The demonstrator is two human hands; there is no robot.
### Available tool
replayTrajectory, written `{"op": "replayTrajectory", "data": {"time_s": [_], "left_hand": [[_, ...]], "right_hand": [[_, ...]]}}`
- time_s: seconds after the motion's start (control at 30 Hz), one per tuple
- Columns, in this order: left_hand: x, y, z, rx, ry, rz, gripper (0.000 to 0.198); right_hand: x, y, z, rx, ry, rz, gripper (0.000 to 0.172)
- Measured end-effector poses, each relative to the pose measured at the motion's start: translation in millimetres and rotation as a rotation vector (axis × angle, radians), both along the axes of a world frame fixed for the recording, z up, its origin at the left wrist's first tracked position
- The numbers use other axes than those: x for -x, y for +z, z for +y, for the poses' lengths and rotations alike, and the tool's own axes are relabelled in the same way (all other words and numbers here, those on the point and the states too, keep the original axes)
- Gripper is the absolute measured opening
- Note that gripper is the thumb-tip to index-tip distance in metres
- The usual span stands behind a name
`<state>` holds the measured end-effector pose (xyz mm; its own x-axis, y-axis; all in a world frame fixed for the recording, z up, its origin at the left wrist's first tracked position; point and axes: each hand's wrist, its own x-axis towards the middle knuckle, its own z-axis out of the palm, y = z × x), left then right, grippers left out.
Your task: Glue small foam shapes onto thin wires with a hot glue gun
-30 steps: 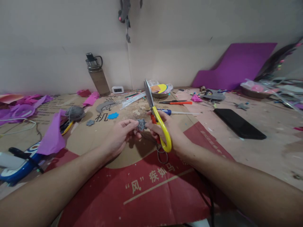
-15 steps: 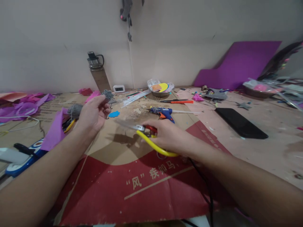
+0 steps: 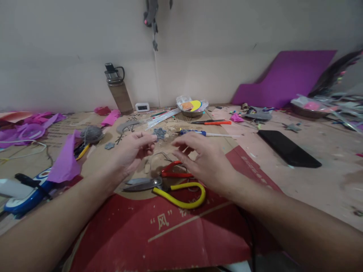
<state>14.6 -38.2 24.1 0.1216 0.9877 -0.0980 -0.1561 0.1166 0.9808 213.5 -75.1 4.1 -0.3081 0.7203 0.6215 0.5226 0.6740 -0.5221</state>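
Note:
Between thumb and fingers my left hand (image 3: 138, 149) pinches a small grey flower-shaped piece (image 3: 159, 133) near the middle of the view. To its right, my right hand (image 3: 198, 156) holds nothing, its fingers curved and apart. Below both hands lie scissors (image 3: 161, 183) with one red and one yellow handle, resting on the cardboard (image 3: 198, 234). Thin grey strands (image 3: 159, 155) show between the hands. Just behind my right hand is a blue glue gun (image 3: 195, 133), partly hidden by it.
Left of my hands are a ball of grey yarn (image 3: 92, 134), a small grey flower shape (image 3: 109, 145) and a grey crescent (image 3: 127, 125). A bottle (image 3: 119, 90) stands by the wall. Right lies a black phone (image 3: 289, 148). A utility knife (image 3: 217, 122) lies behind the glue gun.
My right hand has let go of the scissors, which now lie on the cardboard. My left hand has moved right with the grey piece, close to my right hand.

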Motion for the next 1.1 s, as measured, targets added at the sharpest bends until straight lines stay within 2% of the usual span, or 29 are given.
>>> {"op": "replayTrajectory", "data": {"time_s": [0.13,0.37,0.5,0.63,0.77,0.93,1.03,1.1], "left_hand": [[-12.0,-7.4,-11.6,0.078,-0.08,-0.014,0.018],[-16.9,-13.9,-17.1,0.098,-0.131,-0.049,0.018],[-20.8,-15.9,-19.6,0.085,-0.119,-0.033,0.018],[-23.9,-18.1,-22.4,0.029,-0.129,-0.011,0.019],[-24.0,-17.3,-23.4,0.027,-0.149,-0.032,0.017],[-15.2,-18.9,-11.0,0.062,0.005,-0.099,0.014],[-8.9,-20.8,-1.9,0.082,0.088,-0.132,0.011],[-6.9,-21.4,1.1,0.083,0.104,-0.142,0.011]], "right_hand": [[-2.2,-3.5,5.8,-0.12,-0.038,0.08,0.016],[0.2,-14.8,9.8,-0.294,-0.056,-0.137,0.01],[0.9,-15.6,10.3,-0.324,-0.08,-0.234,0.016],[2.6,-15.5,8.1,-0.315,-0.135,-0.255,0.014],[6.2,-14.0,6.4,-0.152,-0.111,-0.13,0.011],[7.6,-3.8,3.1,0.185,0.072,0.168,0.009],[3.2,3.7,-0.1,0.518,0.359,0.265,0.011],[0.2,7.0,-1.8,0.688,0.587,0.191,0.027]]}}
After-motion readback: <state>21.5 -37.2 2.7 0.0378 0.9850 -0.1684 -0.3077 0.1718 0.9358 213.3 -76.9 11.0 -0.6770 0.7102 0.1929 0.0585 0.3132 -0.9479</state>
